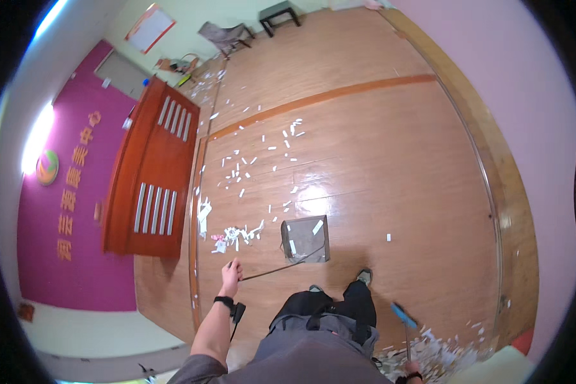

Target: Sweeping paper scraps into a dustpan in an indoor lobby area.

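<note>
My left hand (232, 274) is closed round the long thin handle of a grey-brown dustpan (307, 242). The pan sits on the wooden floor just ahead of my feet, with a few white paper strips in it. At the lower right, my right hand (413, 367) grips the stick of a broom (403, 315) with a blue head; its fingers are partly cut off by the edge of the view. The broom head is low over the floor, right of my feet; I cannot tell if it touches. Beside it lies a big heap of paper scraps (438, 355).
More white scraps (235, 238) are piled left of the dustpan, and loose strips (237, 169) scatter toward the far left. A red-brown reception counter (153, 173) stands left. An armchair (226, 35) and a dark stool (279, 14) are at the far wall. A pink wall (518, 115) runs along the right.
</note>
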`<state>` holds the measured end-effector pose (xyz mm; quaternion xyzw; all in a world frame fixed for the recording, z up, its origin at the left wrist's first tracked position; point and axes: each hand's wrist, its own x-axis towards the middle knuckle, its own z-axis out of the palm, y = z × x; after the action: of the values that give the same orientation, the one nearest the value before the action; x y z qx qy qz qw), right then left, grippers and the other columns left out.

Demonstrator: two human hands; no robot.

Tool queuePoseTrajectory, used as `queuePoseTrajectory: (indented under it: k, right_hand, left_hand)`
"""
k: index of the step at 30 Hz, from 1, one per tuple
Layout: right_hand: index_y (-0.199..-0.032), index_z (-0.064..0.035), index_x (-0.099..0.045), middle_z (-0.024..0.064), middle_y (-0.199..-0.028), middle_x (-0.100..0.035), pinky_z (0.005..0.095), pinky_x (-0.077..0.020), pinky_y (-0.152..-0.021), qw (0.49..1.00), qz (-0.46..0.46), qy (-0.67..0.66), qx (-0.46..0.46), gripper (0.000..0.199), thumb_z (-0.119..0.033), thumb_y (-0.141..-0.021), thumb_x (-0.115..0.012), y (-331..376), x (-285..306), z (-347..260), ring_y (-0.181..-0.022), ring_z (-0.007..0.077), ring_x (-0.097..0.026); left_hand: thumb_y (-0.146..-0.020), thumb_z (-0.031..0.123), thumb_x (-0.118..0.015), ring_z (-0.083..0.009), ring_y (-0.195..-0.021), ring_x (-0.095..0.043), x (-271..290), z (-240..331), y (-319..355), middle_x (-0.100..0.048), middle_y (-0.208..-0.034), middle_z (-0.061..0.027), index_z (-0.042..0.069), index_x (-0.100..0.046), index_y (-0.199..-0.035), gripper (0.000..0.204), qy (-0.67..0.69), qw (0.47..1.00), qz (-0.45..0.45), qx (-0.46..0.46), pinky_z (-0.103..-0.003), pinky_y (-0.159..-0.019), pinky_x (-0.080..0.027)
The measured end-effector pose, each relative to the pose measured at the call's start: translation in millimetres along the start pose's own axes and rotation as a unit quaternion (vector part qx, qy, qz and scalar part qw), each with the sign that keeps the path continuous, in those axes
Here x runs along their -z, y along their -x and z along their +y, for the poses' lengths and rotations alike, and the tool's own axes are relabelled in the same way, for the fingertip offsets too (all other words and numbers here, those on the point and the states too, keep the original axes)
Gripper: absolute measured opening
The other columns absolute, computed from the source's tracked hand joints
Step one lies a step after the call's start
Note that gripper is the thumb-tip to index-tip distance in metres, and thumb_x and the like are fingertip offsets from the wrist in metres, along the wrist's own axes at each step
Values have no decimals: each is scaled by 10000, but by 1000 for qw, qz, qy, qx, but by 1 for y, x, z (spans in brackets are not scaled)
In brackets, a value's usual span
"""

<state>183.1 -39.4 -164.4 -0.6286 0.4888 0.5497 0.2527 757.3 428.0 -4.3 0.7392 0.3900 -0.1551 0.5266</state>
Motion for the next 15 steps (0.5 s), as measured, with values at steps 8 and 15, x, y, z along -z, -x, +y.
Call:
queuePoseTrajectory:
  k: [8, 15]
  right_hand:
    - [-803, 26, -524, 270, -818, -534, 460, -420, -625, 933, 193, -13, 303, 330, -291, -810, -431, -46, 200, -269, -790, 409, -518]
    - [-848, 3, -489, 224, -766, -550, 460, -435, -567, 914, 188, 32, 359, 230, -180, -833, -351, -97, 290, -442, -717, 384, -538]
  left_hand:
    - [-821, 237, -478, -35, -399, -298, 1, -17, 31, -340, -499, 62, 103, -433, -630, 238, 40, 996, 75, -8, -195, -352, -215]
    - [-814, 240, -492, -16, -428, -310, 33, -5, 57, -351, -514, 73, 94, -479, -634, 232, -73, 981, 178, -4, -187, -360, -218]
